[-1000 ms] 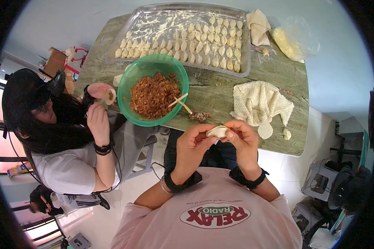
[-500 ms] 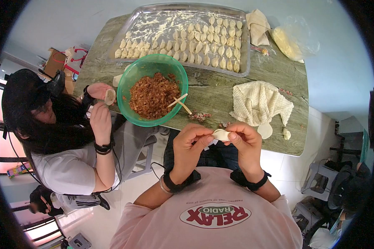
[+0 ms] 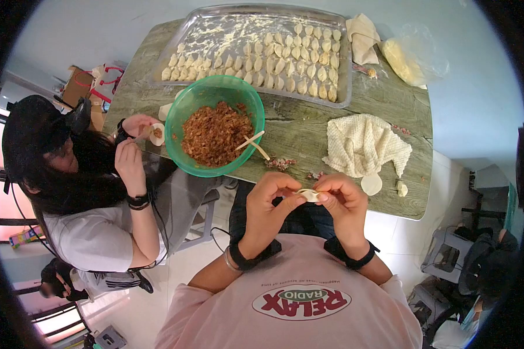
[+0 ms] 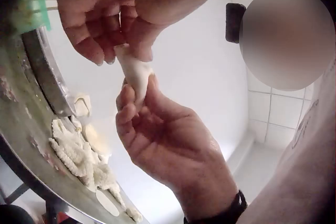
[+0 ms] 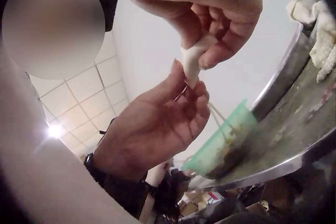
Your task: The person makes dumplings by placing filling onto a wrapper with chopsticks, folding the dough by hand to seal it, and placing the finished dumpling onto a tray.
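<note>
In the head view a white dumpling (image 3: 310,195) is held above my lap, just off the table's front edge. My left hand (image 3: 269,202) pinches one end of it between thumb and fingertips. At the opposite end, the thumb and fingers of my right hand (image 3: 344,200) pinch its edge. The left wrist view shows the folded dough (image 4: 135,74) stretched between both sets of fingertips. Seen from the right wrist, the dumpling (image 5: 194,58) is partly covered by fingers. A green bowl (image 3: 174,131) of brown minced filling (image 3: 215,136) stands left of my hands.
A metal tray (image 3: 344,87) bears rows of dumplings at the back. On the right lie a cream cloth (image 3: 364,142), a round wrapper (image 3: 371,184) and a dough scrap (image 3: 402,188). Two pale sticks (image 3: 253,144) cross at the bowl's rim. Another person (image 3: 99,227) sits left, holding a wrapper (image 3: 157,134).
Both hands have shifted the dumpling slightly right, then lower, and tipped it so its edge shows more. The person on the left now has filling showing on the wrapper and a hand drawn back.
</note>
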`<action>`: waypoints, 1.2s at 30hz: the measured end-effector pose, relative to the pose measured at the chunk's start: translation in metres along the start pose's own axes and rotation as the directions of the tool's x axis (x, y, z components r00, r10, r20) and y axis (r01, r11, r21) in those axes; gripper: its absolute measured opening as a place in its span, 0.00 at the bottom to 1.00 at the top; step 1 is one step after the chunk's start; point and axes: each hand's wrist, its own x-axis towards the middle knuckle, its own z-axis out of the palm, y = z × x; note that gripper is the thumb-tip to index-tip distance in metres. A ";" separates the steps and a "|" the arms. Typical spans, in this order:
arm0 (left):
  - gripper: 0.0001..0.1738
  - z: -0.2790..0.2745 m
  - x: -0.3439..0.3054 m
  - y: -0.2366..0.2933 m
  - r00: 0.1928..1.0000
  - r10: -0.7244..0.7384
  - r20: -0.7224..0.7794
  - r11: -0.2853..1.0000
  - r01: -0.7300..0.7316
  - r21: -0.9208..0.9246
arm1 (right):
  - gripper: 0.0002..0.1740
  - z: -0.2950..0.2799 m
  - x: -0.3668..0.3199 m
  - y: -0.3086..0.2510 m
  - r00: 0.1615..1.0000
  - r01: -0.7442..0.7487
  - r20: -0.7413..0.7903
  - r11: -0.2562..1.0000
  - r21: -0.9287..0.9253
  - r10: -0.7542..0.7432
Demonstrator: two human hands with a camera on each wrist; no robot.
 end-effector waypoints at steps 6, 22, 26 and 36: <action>0.05 -0.006 0.002 0.005 0.979 0.133 0.158 0.916 -0.182 0.359 | 0.03 0.001 0.000 0.002 0.999 0.039 0.027 0.999 -0.003 -0.039; 0.06 -0.002 0.002 0.005 0.959 0.232 0.164 0.883 -0.278 0.378 | 0.05 0.005 0.000 -0.001 0.996 0.091 0.035 0.988 -0.124 -0.088; 0.06 -0.002 0.002 0.005 0.954 0.254 0.158 0.869 -0.297 0.396 | 0.05 0.003 0.001 -0.001 0.996 0.088 0.016 0.986 -0.142 -0.087; 0.11 -0.010 0.004 -0.003 0.963 0.210 0.171 0.902 -0.258 0.347 | 0.05 0.003 0.002 0.000 0.997 -0.061 0.042 0.996 -0.069 0.064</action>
